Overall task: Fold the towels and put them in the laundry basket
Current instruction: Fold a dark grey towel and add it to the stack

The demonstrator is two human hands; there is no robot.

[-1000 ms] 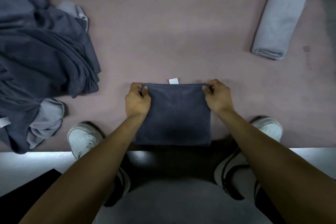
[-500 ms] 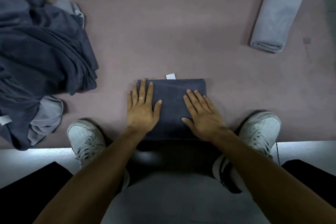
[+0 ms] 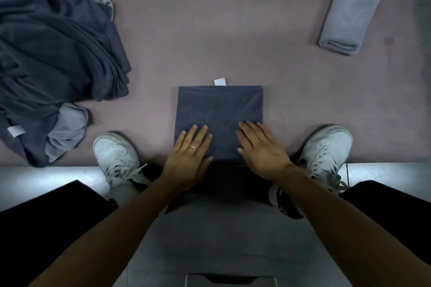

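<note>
A dark grey towel (image 3: 219, 107), folded into a flat square with a white tag (image 3: 220, 82) at its far edge, lies on the pink mat (image 3: 210, 30) in front of me. My left hand (image 3: 190, 155) rests flat on its near left corner, fingers straight. On the near right corner my right hand (image 3: 261, 149) lies flat in the same way. A heap of unfolded dark and light grey towels (image 3: 51, 53) sits at the left. A folded light grey towel (image 3: 352, 9) lies at the far right. No laundry basket is in view.
My two white sneakers (image 3: 116, 158) (image 3: 326, 149) stand on the mat's near edge, either side of the folded towel. A pale floor strip (image 3: 42, 175) runs along that edge. A grey object's rim (image 3: 231, 279) shows at the bottom.
Both hands let go of the towel's far corners, flattened on it, then slid back toward me along the towel to its near edge.
</note>
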